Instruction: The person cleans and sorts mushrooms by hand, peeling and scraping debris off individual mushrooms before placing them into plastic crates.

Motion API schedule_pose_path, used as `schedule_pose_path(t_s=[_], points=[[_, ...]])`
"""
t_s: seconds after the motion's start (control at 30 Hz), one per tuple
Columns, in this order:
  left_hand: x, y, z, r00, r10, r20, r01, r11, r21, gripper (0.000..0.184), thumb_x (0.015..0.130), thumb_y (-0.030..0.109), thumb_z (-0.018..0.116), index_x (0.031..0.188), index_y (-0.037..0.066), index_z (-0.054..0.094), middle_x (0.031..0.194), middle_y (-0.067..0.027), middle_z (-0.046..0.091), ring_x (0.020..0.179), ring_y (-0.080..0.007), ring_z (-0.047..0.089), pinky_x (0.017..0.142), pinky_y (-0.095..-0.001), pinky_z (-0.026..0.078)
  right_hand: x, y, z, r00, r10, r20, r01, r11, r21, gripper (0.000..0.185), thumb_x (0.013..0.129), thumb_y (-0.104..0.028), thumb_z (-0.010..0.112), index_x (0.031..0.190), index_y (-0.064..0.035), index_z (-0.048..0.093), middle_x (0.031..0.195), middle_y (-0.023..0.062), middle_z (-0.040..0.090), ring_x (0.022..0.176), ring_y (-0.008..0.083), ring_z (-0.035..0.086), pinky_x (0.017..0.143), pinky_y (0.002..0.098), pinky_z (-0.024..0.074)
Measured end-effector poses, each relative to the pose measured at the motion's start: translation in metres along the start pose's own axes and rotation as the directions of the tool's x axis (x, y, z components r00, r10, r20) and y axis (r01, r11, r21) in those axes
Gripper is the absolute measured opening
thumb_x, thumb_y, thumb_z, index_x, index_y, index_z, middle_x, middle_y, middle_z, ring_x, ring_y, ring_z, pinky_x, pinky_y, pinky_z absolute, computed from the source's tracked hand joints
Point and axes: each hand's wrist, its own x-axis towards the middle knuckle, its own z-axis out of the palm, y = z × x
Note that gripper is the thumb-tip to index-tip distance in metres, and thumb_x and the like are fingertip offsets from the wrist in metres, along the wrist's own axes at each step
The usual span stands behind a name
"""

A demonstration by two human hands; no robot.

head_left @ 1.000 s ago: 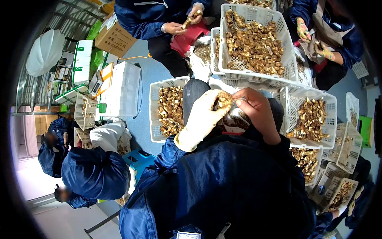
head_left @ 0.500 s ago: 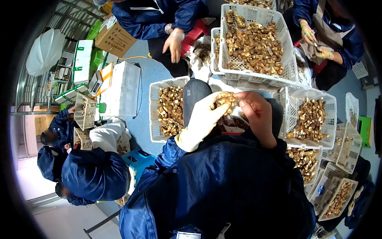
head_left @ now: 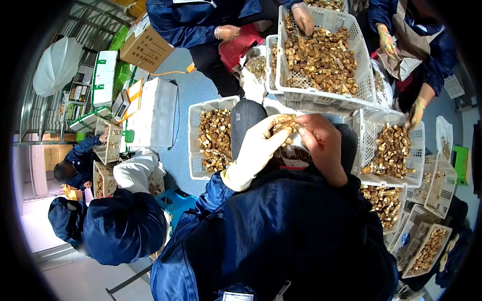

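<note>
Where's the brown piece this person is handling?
In the head view, slightly above and right of centre: the brown piece is in the gloved left hand, with the bare right hand against it, right of the white crate beside the left knee.

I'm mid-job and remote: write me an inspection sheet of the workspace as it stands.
Surface: blue floor, visible between crates; work held above the lap.
Job's things: brown mushroom-like piece in hand; similar pieces in left crate, right crate and large crate.
Clutter: cardboard box and translucent white box toward the left.
Grips: gloved left hand holds the piece; bare right hand at its edge, grip unclear.
Cables: orange cable on the floor.
Surroundings: co-worker's hand in the large crate; another's gloved hand at the right crate.
</note>
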Motion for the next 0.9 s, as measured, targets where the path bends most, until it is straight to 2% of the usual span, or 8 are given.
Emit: schedule_pose_path(t_s=[0.03, 0.13, 0.23, 0.33, 0.43, 0.63, 0.73, 0.9], points=[[0.0, 0.002, 0.0, 1.0, -0.025, -0.006, 0.025, 1.0, 0.004, 0.029, 0.089, 0.005, 0.055, 0.117, -0.003, 0.054, 0.102, -0.0042, 0.062, 0.086, -0.0063, 0.057, 0.073, -0.0196, 0.047, 0.0, 0.0, 0.0, 0.999, -0.044, -0.002, 0.044, 0.999, -0.023, 0.016, 0.084, -0.001, 0.055, 0.099, 0.0019, 0.06, 0.087, 0.0036, 0.06, 0.07, 0.0051, 0.05, 0.067, 0.0193, 0.0398], [-0.001, -0.002, 0.001, 0.999, 0.047, -0.02, -0.046, 0.996, 0.074, 0.028, 0.089, 0.004, 0.055, 0.116, -0.003, 0.055, 0.101, -0.0042, 0.063, 0.086, -0.0065, 0.057, 0.073, -0.0194, 0.047, -0.007, 0.005, 0.002, 0.946, 0.324, 0.02, -0.308, 0.876, 0.372, 0.014, 0.082, -0.003, 0.057, 0.095, 0.0018, 0.061, 0.084, 0.0081, 0.064, 0.067, 0.0093, 0.053, 0.063, 0.0235, 0.0431], [-0.003, 0.001, 0.008, 0.993, 0.085, -0.079, -0.076, 0.991, 0.114, 0.026, 0.089, 0.003, 0.055, 0.114, -0.002, 0.057, 0.099, -0.0043, 0.063, 0.084, -0.0062, 0.057, 0.071, -0.0188, 0.047, -0.007, 0.01, 0.005, 0.963, 0.269, 0.012, -0.245, 0.859, 0.45, 0.012, 0.086, -0.004, 0.055, 0.095, 0.0013, 0.061, 0.086, 0.0052, 0.063, 0.068, 0.0076, 0.052, 0.064, 0.0234, 0.043], [-0.003, 0.0, 0.008, 0.991, 0.101, -0.092, -0.085, 0.983, 0.163, 0.026, 0.087, 0.003, 0.059, 0.113, -0.003, 0.058, 0.102, -0.0056, 0.064, 0.093, -0.0104, 0.058, 0.084, -0.0234, 0.046, -0.004, 0.006, 0.003, 0.99, 0.139, 0.017, -0.14, 0.977, 0.164, 0.012, 0.088, -0.005, 0.053, 0.095, 0.0008, 0.061, 0.089, 0.0029, 0.063, 0.071, 0.0075, 0.052, 0.067, 0.0229, 0.0426], [-0.003, 0.0, 0.008, 0.993, 0.089, -0.083, -0.08, 0.991, 0.111, 0.027, 0.087, 0.003, 0.06, 0.113, -0.003, 0.058, 0.102, -0.0063, 0.064, 0.093, -0.0106, 0.058, 0.084, -0.0236, 0.046, -0.004, -0.003, 0.003, 0.902, 0.426, 0.068, -0.394, 0.75, 0.532, 0.012, 0.089, -0.005, 0.052, 0.095, 0.0011, 0.061, 0.089, 0.002, 0.063, 0.075, 0.0065, 0.053, 0.069, 0.0221, 0.0426], [0.0, -0.003, 0.006, 0.979, 0.192, -0.066, -0.154, 0.913, 0.378, 0.028, 0.086, 0.003, 0.061, 0.113, -0.003, 0.058, 0.101, -0.0067, 0.064, 0.092, -0.0105, 0.059, 0.083, -0.0235, 0.047, -0.004, 0.009, 0.004, 0.902, 0.416, 0.113, -0.414, 0.764, 0.495, 0.014, 0.09, -0.006, 0.052, 0.096, 0.0006, 0.062, 0.088, 0.0027, 0.064, 0.082, 0.0056, 0.056, 0.075, 0.0205, 0.0437], [-0.001, -0.004, 0.005, 0.982, 0.174, -0.067, -0.157, 0.965, 0.211, 0.027, 0.086, 0.004, 0.061, 0.112, -0.003, 0.058, 0.1, -0.0064, 0.065, 0.092, -0.0098, 0.059, 0.083, -0.0233, 0.046, -0.001, 0.007, -0.003, 0.84, 0.487, 0.24, -0.494, 0.501, 0.711, 0.014, 0.09, -0.006, 0.052, 0.095, 0.0011, 0.062, 0.091, 0.0041, 0.064, 0.083, 0.0074, 0.058, 0.076, 0.0209, 0.0446], [-0.001, -0.004, 0.002, 0.981, 0.171, -0.088, -0.142, 0.953, 0.267, 0.028, 0.085, 0.006, 0.063, 0.112, -0.002, 0.058, 0.099, -0.0062, 0.065, 0.09, -0.009, 0.059, 0.081, -0.0231, 0.047, -0.001, 0.01, 0.006, 0.837, 0.495, 0.231, -0.46, 0.409, 0.789, 0.013, 0.091, -0.005, 0.051, 0.097, 0.0013, 0.061, 0.091, 0.0063, 0.063, 0.079, 0.0105, 0.061, 0.072, 0.0231, 0.0486]])
